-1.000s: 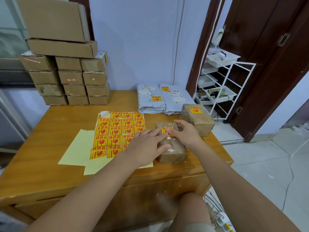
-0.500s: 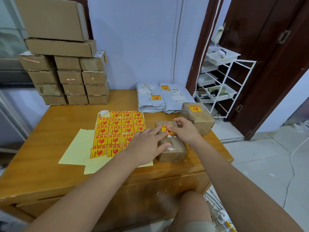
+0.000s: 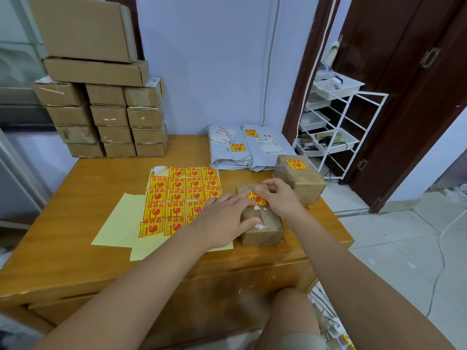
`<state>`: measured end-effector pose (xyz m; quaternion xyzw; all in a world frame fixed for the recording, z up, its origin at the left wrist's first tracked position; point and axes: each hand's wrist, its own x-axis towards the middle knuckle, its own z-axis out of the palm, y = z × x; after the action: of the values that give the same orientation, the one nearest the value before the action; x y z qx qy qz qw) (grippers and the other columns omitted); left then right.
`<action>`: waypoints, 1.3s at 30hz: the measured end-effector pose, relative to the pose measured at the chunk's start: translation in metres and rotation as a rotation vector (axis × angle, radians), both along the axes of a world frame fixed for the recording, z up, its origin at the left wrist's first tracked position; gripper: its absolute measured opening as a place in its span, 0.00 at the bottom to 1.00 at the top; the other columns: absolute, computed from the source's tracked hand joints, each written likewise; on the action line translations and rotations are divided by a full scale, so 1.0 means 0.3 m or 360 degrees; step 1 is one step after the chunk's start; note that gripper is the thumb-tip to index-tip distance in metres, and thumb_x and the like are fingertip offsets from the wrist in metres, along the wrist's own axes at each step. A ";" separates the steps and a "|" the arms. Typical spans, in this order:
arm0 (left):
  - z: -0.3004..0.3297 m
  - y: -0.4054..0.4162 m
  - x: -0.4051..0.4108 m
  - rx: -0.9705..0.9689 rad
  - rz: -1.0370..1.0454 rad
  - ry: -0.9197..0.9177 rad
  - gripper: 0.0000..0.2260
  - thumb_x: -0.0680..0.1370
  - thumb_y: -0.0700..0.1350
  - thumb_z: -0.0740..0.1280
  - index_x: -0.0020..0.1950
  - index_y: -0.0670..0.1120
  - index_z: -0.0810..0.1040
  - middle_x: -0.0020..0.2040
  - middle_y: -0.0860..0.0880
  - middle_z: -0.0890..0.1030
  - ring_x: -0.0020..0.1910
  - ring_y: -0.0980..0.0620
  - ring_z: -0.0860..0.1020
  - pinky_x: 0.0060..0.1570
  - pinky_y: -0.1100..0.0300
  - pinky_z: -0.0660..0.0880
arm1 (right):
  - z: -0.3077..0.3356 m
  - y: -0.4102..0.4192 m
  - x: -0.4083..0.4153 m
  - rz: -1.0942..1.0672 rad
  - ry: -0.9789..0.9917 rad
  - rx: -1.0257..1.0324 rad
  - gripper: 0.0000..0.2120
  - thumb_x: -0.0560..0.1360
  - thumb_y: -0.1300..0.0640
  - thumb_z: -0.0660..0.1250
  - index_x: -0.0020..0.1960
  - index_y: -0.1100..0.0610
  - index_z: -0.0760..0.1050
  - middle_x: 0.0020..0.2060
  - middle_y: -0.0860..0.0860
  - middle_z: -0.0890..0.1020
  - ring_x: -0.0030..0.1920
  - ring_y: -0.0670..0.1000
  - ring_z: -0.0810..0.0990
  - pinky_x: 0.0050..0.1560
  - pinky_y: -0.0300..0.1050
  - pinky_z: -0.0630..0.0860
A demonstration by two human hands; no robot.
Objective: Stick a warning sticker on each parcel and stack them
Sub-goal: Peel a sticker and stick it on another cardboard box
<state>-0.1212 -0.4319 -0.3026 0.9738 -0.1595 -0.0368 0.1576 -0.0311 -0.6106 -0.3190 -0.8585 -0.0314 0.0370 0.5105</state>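
A small brown taped parcel point(image 3: 262, 229) lies near the table's front right. On its top is a yellow and red warning sticker point(image 3: 255, 199). My left hand point(image 3: 223, 218) lies flat against the parcel's left side, fingertips on the sticker's left edge. My right hand point(image 3: 279, 198) presses the sticker from the right with straight fingers. A sheet of the same stickers point(image 3: 177, 198) lies to the left on yellow backing paper. Behind are a stickered brown parcel point(image 3: 300, 184) and two grey mailer bags point(image 3: 240, 151), each bearing a sticker.
A tall stack of cardboard boxes point(image 3: 103, 102) stands at the table's back left. The wooden table point(image 3: 75, 248) ends just right of the parcels. A white wire rack point(image 3: 336, 127) and a dark door point(image 3: 404, 97) stand to the right.
My right hand's fingers have slid over the sticker on the parcel, now covering more of it. My left hand stays against the parcel's left side.
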 end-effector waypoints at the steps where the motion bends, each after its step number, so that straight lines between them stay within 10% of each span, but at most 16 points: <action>1: 0.002 0.000 0.002 0.0014 0.0002 0.0007 0.27 0.84 0.66 0.53 0.81 0.58 0.60 0.84 0.57 0.52 0.82 0.51 0.52 0.77 0.43 0.52 | -0.003 -0.001 0.002 0.0003 0.0000 0.0019 0.19 0.78 0.48 0.71 0.66 0.53 0.74 0.58 0.49 0.81 0.58 0.49 0.79 0.61 0.49 0.78; 23: 0.014 -0.002 0.004 0.0039 0.0047 0.0101 0.28 0.82 0.68 0.55 0.81 0.61 0.60 0.83 0.60 0.52 0.81 0.49 0.55 0.76 0.42 0.55 | -0.002 -0.080 -0.034 0.0364 0.0273 0.0290 0.44 0.73 0.56 0.78 0.81 0.55 0.57 0.77 0.51 0.67 0.74 0.48 0.69 0.74 0.53 0.70; 39: 0.028 -0.005 0.000 0.0005 0.0058 0.0151 0.27 0.82 0.67 0.56 0.81 0.61 0.61 0.84 0.60 0.52 0.81 0.47 0.56 0.76 0.41 0.55 | 0.009 -0.022 0.002 0.0059 0.0078 0.0099 0.14 0.78 0.51 0.71 0.62 0.50 0.73 0.62 0.53 0.80 0.63 0.52 0.79 0.66 0.56 0.76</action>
<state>-0.1213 -0.4334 -0.2941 0.9740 -0.1342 -0.0804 0.1641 -0.0306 -0.6172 -0.3164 -0.8404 -0.0359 0.0664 0.5367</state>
